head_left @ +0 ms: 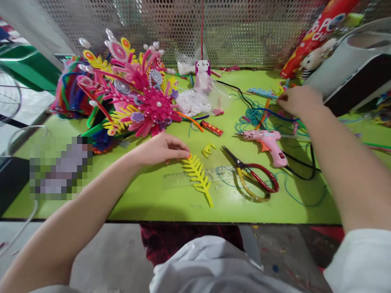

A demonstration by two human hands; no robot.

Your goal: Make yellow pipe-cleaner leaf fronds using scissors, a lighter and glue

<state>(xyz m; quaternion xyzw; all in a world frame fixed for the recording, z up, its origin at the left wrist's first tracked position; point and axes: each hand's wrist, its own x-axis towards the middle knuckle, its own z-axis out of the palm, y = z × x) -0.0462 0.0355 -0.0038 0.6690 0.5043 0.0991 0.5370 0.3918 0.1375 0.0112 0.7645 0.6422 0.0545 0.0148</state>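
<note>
A yellow leaf-shaped cutout with feathery edges slants over the table, and my left hand pinches its upper end, where a bit of orange shows. Part of a clear ruler lies beneath the leaf. My right hand reaches to the far right, fingers closed and pointing down among small craft pieces. A light blue strip lies by its fingertips; what they pinch, if anything, is hidden. Between the hands rest scissors with red and yellow handles, a pink glue gun and small yellow scraps.
A bouquet of pink and yellow craft flowers stands at the back left, beside bundled pipe cleaners. Tangled teal thread and a bag of white beads lie toward the back. A red tube leans against the perforated panel.
</note>
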